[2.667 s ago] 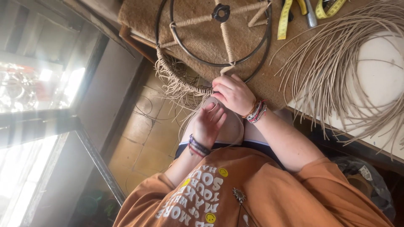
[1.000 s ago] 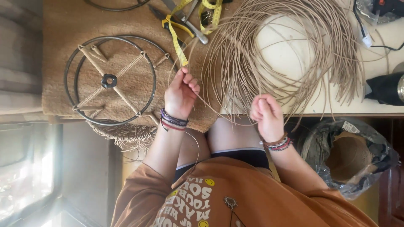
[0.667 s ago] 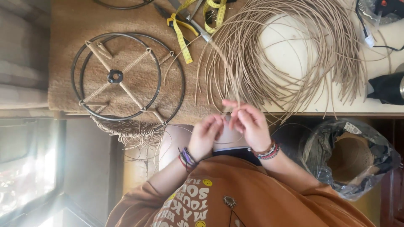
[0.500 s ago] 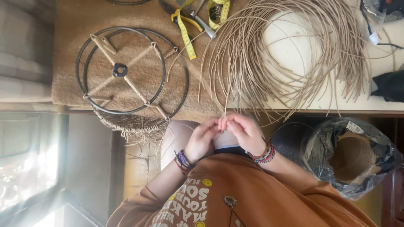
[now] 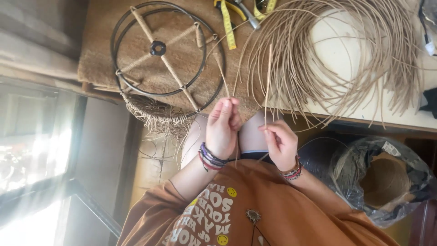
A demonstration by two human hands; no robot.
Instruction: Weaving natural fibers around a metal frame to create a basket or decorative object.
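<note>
Pinching a thin tan reed strand point(image 5: 222, 79) between thumb and fingertips, the left hand point(image 5: 223, 127) sits just below the table edge point(image 5: 364, 122), fingers closed tight on the strand, which runs up from them across the brown mat point(image 5: 98, 54); the right hand point(image 5: 281, 143), just beside the left and a little lower, is likewise closed in a pinch on a second reed strand point(image 5: 268, 82), which stands nearly upright and reaches up over the table edge toward the big loose coil of reed point(image 5: 387, 59); that coil lies on the pale tabletop, well to the right of the mat, its loose ends spilling past the table edge; on the mat rests a round metal ring frame point(image 5: 159, 50) with reed-wrapped spokes meeting at a dark hub, and a fringe of woven strands point(image 5: 157, 116) hangs off the mat's near side, left of the left hand; a yellow measuring tape point(image 5: 227, 27) and yellow-handled pliers point(image 5: 264, 7) lie between frame and coil; both wrists wear beaded bracelets; below the table edge, right of the right hand, a clear plastic bag point(image 5: 391, 182) holds a spool of cord.
</note>
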